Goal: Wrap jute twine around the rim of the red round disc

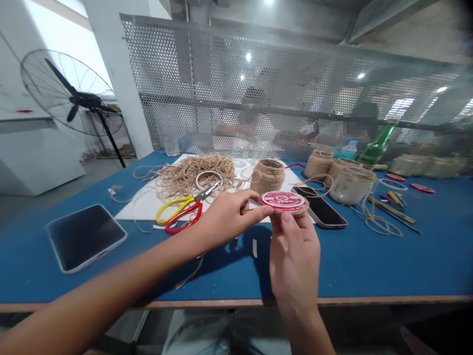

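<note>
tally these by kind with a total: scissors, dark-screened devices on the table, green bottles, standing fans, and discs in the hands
Scissors: 1 pair
Dark-screened devices: 2
Green bottle: 1
Standing fan: 1
Red-and-white disc, held by the left hand and right hand: 1
Total: 6

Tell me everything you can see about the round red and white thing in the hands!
The round disc is flat and fairly thin, with a red and white pattern on top, too blurred to read. Its tan rim looks like twine. It is face up and nearly level, held above the blue table. The left hand has thumb and fingers at its left edge. The right hand supports its near side, thumb against the rim.
</note>
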Action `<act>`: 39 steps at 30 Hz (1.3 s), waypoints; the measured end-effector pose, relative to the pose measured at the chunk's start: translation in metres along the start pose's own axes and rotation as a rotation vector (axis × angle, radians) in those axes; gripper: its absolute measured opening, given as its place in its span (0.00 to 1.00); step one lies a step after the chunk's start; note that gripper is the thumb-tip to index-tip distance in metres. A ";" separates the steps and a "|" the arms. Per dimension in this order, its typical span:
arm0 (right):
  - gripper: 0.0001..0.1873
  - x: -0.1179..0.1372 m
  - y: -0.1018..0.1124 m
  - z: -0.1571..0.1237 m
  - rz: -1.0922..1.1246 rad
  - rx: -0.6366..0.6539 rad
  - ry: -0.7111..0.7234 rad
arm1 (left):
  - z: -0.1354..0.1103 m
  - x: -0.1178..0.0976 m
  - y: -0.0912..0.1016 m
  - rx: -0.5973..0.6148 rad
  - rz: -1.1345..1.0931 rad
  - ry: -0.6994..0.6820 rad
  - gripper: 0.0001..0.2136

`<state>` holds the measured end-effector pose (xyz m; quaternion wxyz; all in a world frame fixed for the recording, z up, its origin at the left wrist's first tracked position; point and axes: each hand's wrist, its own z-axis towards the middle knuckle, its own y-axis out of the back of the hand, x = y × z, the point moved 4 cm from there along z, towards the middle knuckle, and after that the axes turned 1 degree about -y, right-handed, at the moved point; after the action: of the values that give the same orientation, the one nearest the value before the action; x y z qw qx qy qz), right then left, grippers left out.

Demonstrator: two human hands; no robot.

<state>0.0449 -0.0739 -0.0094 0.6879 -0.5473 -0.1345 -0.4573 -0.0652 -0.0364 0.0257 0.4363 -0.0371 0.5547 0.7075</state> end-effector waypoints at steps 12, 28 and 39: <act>0.08 0.004 0.006 0.007 0.042 0.007 0.000 | 0.001 0.002 0.007 -0.022 0.103 -0.115 0.17; 0.10 0.003 0.011 0.011 0.245 -0.058 -0.183 | 0.002 0.007 0.009 -0.009 0.138 -0.157 0.15; 0.07 -0.002 0.015 0.015 0.300 -0.079 -0.279 | 0.004 0.013 0.010 -0.034 0.193 -0.151 0.19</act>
<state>0.0602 -0.0602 -0.0146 0.7010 -0.6457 -0.1277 -0.2744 -0.0778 -0.0255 0.0280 0.4060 0.0624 0.5093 0.7563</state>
